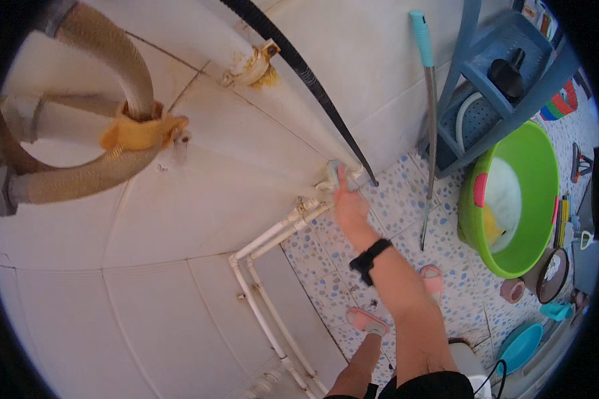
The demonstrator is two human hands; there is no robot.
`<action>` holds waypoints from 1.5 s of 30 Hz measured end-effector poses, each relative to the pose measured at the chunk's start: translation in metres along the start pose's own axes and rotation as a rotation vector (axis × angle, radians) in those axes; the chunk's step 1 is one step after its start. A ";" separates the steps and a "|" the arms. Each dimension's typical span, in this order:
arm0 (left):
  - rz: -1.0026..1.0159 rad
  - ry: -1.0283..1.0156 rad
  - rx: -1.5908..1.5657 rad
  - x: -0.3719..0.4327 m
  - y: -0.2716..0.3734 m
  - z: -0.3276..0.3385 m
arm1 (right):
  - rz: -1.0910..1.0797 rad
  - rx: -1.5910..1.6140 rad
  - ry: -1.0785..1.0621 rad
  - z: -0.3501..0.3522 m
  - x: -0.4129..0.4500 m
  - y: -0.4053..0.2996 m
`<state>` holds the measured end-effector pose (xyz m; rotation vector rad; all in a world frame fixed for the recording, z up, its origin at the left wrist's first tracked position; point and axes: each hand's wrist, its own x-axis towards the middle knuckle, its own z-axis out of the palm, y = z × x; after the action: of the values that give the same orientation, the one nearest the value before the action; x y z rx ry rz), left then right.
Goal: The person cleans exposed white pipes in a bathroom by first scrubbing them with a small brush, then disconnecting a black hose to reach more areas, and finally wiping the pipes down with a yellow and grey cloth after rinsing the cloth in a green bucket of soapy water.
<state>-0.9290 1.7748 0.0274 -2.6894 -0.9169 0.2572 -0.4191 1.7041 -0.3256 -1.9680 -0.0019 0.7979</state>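
Note:
My right hand [352, 204], with a black band on the wrist, reaches down to the foot of a white wall pipe [304, 122]. Its fingers are on a small grey-blue thing [335, 172], perhaps a cloth or sponge, pressed at the pipe near the floor; the far side of it is hidden. A black ribbed hose [299, 60] runs down beside the pipe. Just below the hand, thinner white pipes [267, 244] follow the tiled wall [179, 234]. My left hand is out of view.
Beige hoses [105, 50] tied with yellow cloth [140, 132] hang at upper left. At right stand a long turquoise-handled tool [422, 40], a blue plastic rack [504, 104] and a green basin [529, 199] with whitish contents. A turquoise basin [519, 349] lies lower right. Pink slippers [362, 319] are on the pebble-patterned floor.

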 end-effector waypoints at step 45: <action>-0.131 -0.055 -0.030 -0.002 0.009 0.003 | -0.230 -0.913 0.326 -0.005 0.047 0.082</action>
<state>-0.9259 1.7677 0.0220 -2.6469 -1.1169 0.2919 -0.4055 1.6726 -0.4139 -2.8664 -0.4628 0.3164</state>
